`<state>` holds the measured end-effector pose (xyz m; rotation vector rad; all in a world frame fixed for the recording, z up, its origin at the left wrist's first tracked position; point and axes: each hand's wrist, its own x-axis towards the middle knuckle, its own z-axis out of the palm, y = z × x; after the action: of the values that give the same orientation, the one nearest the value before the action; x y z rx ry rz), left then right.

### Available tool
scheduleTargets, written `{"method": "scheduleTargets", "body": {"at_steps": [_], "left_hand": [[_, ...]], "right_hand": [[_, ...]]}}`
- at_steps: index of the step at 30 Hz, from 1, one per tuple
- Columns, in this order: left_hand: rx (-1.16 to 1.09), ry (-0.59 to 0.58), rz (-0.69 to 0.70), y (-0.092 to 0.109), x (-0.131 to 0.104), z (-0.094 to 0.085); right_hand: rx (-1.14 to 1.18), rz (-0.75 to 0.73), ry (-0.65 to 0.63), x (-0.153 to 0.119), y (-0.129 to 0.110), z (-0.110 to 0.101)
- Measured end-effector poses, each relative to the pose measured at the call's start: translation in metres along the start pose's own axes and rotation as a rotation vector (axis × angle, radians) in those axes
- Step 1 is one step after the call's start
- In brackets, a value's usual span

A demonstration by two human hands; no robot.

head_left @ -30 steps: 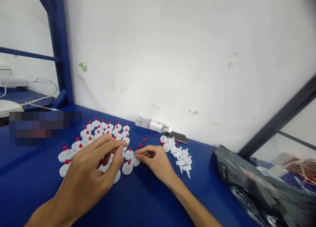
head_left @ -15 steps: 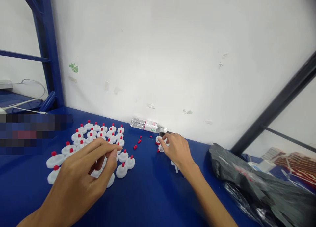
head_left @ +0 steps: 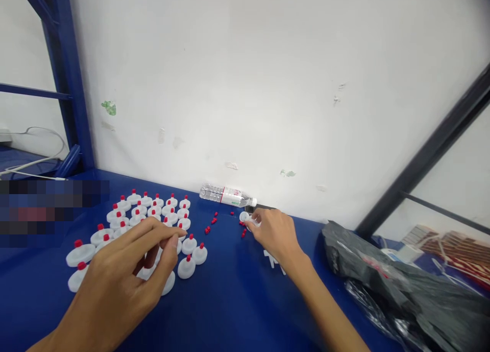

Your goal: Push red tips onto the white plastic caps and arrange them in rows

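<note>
My left hand [head_left: 126, 275] hovers over the left part of the blue table, thumb and forefinger brought close together; whatever lies between the tips is too small to tell. Around and behind it stand rows of white round caps with red tips [head_left: 186, 266]. Farther right, my right hand [head_left: 273, 234] has its fingers pinched on a white round cap, partly hidden by the fingers. Another white cap [head_left: 244, 216] lies just left of those fingertips. Small red pieces [head_left: 207, 230] are scattered on the table between the hands.
A clear plastic bottle [head_left: 227, 195] lies on its side against the wall. White strips [head_left: 271, 259] lie beside my right wrist. A dark grey plastic bag [head_left: 383, 270] covers the right side of the table [head_left: 214, 311]. Blue metal posts rise at the left.
My right hand's fingers have closed on a white cap and drawn slightly off the small pile, uncovering more red pieces. My left hand keeps its pose. The view has shifted slightly.
</note>
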<state>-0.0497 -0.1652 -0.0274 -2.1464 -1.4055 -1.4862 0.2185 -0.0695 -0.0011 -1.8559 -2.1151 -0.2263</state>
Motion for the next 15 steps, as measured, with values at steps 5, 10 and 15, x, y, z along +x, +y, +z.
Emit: {"method": "scheduleTargets", "body": {"at_steps": [5, 10, 15], "left_hand": [[0.030, -0.018, 0.022, 0.002, 0.004, 0.005], [0.034, -0.031, 0.057, -0.009, -0.003, 0.018], [-0.008, -0.016, 0.050, -0.018, -0.020, 0.022]], "right_hand": [[0.996, -0.036, -0.009, -0.011, -0.026, -0.006], [1.603, -0.077, -0.389, -0.039, -0.072, 0.004], [1.724, -0.098, -0.518, -0.046, -0.076, 0.001]]}}
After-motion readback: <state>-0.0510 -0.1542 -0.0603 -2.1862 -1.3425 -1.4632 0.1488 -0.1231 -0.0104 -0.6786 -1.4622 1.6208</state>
